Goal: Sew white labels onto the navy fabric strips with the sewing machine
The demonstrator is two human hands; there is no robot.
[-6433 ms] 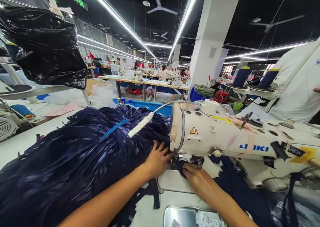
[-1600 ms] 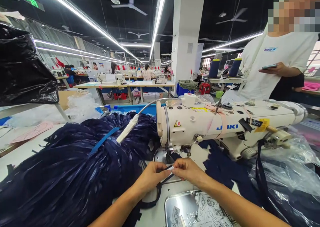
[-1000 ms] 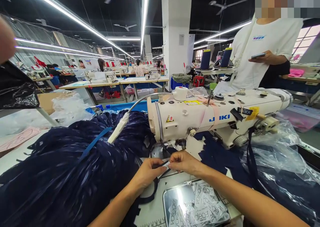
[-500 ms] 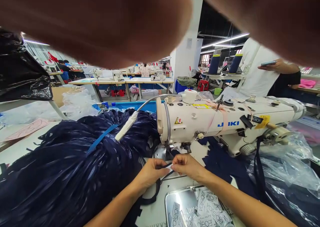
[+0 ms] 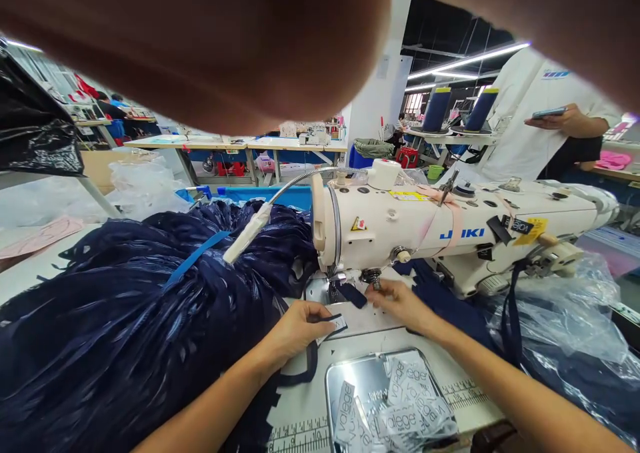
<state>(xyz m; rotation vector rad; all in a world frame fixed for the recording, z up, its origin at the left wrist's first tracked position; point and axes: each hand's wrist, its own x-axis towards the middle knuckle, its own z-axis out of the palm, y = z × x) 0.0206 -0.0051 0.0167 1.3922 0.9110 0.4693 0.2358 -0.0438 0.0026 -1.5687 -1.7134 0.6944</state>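
Note:
My left hand [image 5: 297,330] pinches a small white label [image 5: 339,322] together with a dark navy strap, just in front of the sewing machine's needle area. Close to the presser foot, my right hand [image 5: 403,304] has its fingers closed at the end of a short navy fabric strip [image 5: 352,295]. That strip slants out from under the white sewing machine [image 5: 400,220]. Below my hands lies a metal tray [image 5: 329,400] with several printed labels [image 5: 400,416] heaped in it.
A large bundle of navy straps [image 5: 150,320], tied with a blue band [image 5: 197,256], covers the left of the table. A flexible lamp [image 5: 247,233] arches over it. Navy fabric and clear plastic [image 5: 565,313] lie at right. Behind the machine stands a person holding a phone [image 5: 547,113].
My right hand has left the label and moved up and right to the navy strip by the presser foot. My left hand keeps the label. The view has shifted slightly.

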